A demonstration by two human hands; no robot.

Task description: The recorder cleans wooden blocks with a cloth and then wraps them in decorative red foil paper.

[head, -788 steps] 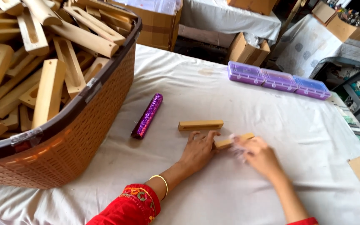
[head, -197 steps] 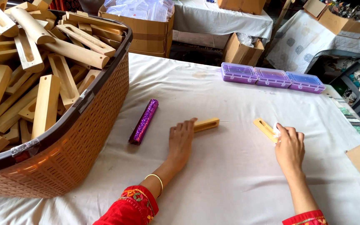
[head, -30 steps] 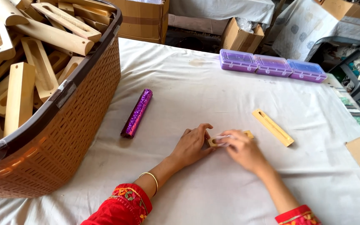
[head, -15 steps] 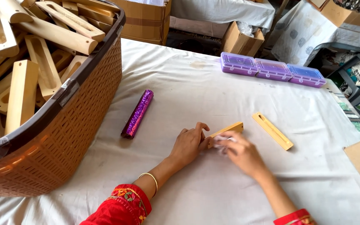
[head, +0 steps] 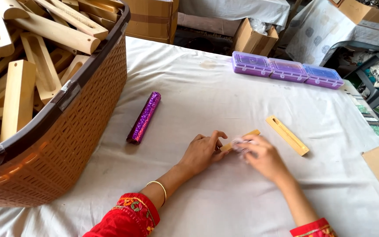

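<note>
From the head view I see my left hand [head: 203,151] and right hand [head: 262,158], each grip closed on the small pale wooden block [head: 241,139], low over the white-clothed surface [head: 224,96], near a glittery purple roll [head: 144,117].

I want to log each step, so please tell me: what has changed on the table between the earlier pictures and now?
Earlier the hands lay apart, each on its own wooden piece. Now the left hand and right hand meet on one wooden piece, with something pale under the right fingers. The other piece has been let go and lies flat to the right. The purple roll, basket and plastic boxes stayed put.
</note>
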